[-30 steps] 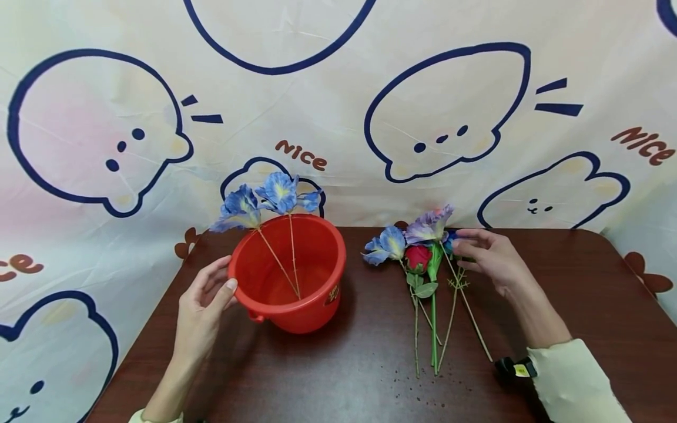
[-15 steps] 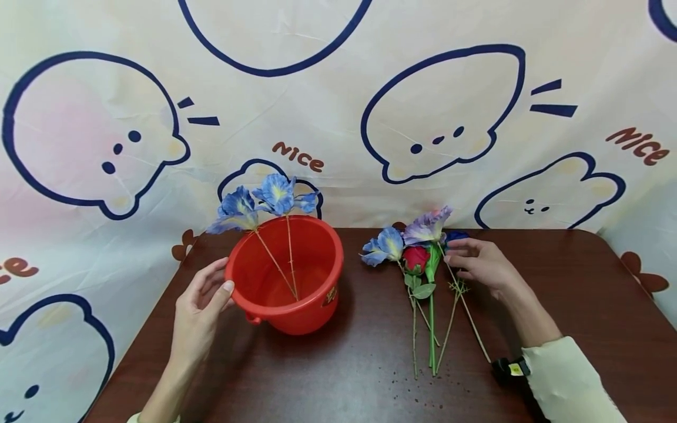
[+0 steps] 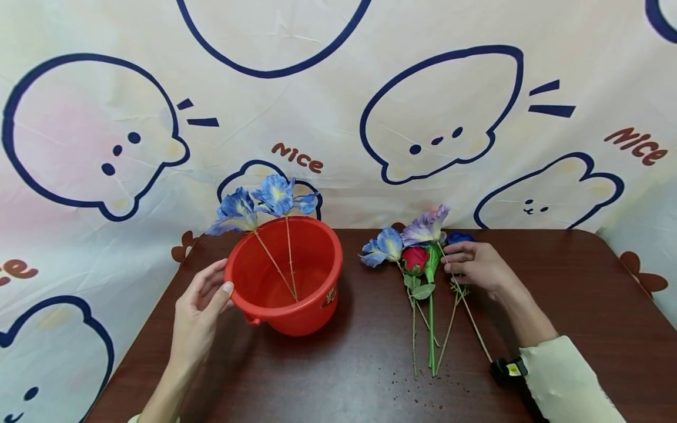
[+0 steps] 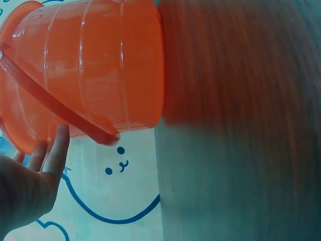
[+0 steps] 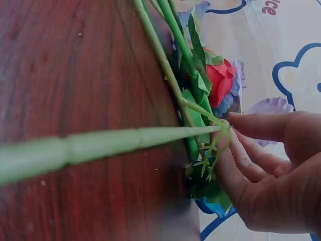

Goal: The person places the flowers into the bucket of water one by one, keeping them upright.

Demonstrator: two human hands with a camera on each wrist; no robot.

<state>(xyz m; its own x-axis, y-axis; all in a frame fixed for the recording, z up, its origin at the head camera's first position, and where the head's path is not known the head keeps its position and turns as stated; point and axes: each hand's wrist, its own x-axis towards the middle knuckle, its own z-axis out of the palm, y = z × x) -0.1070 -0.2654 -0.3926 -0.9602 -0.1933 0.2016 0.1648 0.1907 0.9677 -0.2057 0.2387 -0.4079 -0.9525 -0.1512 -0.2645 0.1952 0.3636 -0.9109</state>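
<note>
A red plastic bucket stands on the table at left centre, two blue artificial flowers leaning inside it. My left hand touches the outside of its rim with thumb and fingertips; the left wrist view shows those fingers fairly straight beside the bucket's handle. My right hand pinches the thin stem of a purple flower between thumb and fingers. Beside it lie a blue flower, a red rose and a dark blue bloom, partly hidden.
The brown wooden table ends at the back against a printed cloth. Small dark crumbs are scattered near the front. A black camera sits at my right wrist, close to the stem's lower end.
My right hand has come left and slightly down from the dark blue bloom onto the purple flower's stem and closed its fingertips there. The left hand stays at the bucket.
</note>
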